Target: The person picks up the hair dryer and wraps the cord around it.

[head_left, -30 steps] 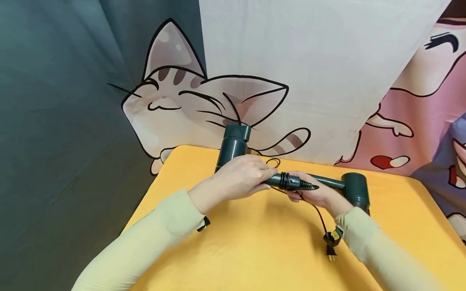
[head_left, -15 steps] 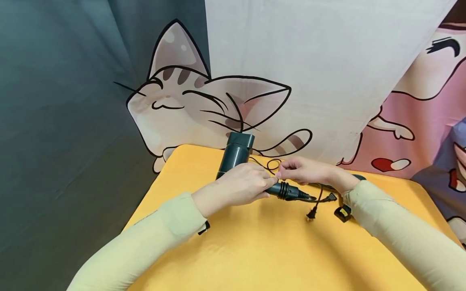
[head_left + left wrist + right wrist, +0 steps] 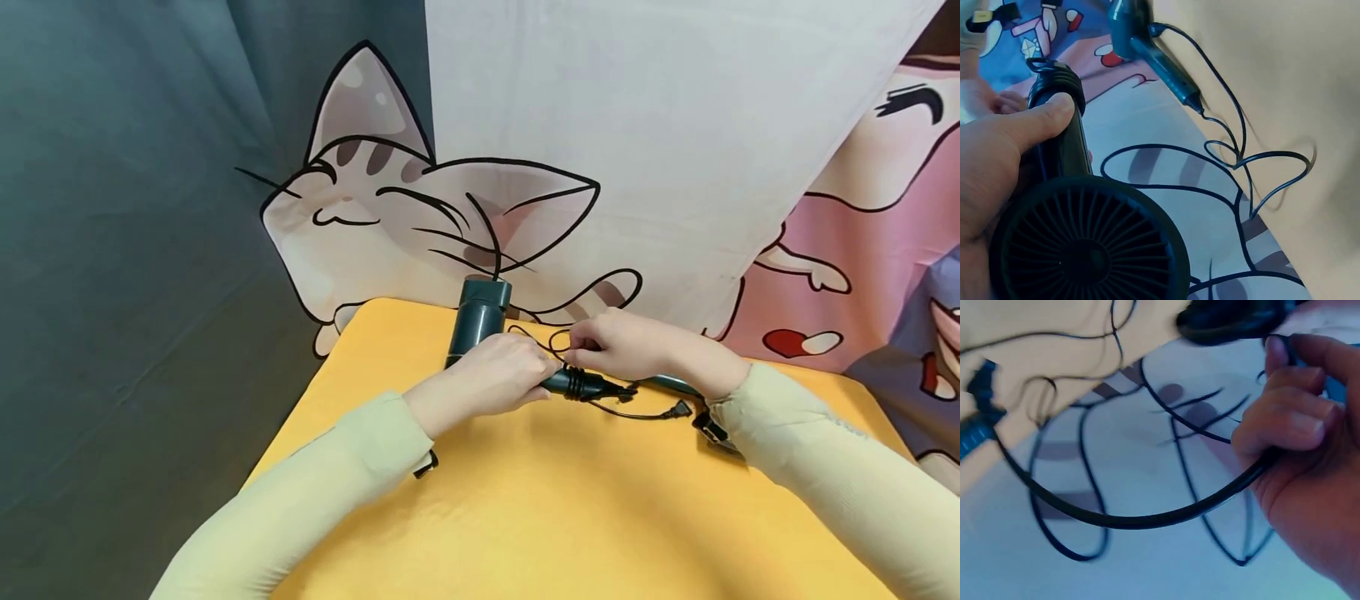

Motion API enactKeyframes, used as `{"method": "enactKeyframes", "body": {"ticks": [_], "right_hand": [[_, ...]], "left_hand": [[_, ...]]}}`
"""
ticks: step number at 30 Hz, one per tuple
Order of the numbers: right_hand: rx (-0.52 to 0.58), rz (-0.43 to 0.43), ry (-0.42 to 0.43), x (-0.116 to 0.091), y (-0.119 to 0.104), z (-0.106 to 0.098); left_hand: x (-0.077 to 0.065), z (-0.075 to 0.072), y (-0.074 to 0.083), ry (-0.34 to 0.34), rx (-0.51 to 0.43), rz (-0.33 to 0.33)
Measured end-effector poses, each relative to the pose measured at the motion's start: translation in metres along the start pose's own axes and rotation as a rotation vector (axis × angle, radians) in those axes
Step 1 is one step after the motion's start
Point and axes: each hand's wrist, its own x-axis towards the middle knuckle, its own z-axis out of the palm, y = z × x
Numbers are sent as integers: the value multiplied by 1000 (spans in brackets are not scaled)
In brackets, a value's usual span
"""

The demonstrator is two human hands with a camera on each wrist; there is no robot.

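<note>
My left hand (image 3: 501, 373) grips the handle of a dark green hair dryer (image 3: 478, 323), held over the table at a slant. Its round ribbed grille (image 3: 1088, 250) faces the left wrist camera. Black cord (image 3: 575, 383) is looped several times round the lower end of this handle. Just beyond it, my right hand (image 3: 626, 346) has its fingers curled, pinching the cord (image 3: 1141, 522), which hangs in a curve in the right wrist view. A second dark green hair dryer (image 3: 1163, 69) lies on the table, largely hidden behind my right forearm in the head view.
The yellow-covered table (image 3: 570, 500) meets a cloth backdrop (image 3: 645, 100) printed with a cat. A cord with a plug (image 3: 680, 409) lies on the table right of the held dryer. More thin cord (image 3: 528, 333) curls near the back edge.
My right hand has risen from beneath the handle to above it. The plug hanging in front has drawn up toward the handle's end. My left hand keeps its grip on the hair dryer.
</note>
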Motion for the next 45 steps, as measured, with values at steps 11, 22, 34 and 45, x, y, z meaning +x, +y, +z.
{"method": "enactKeyframes", "body": {"ticks": [11,22,34,45], "right_hand": [[-47,-63,279,-20,-22,31],[315,55,611,-39,-9,113],[986,100,624,-28,-7,143],[1211,111,647,-22,-10,142]], "left_hand": [[-2,15,-15,48,-26,-126],[2,2,-17,147,-10,-136],[3,-6,-14,206,-12,-138],[4,-17,-9,263,14,-125]]}}
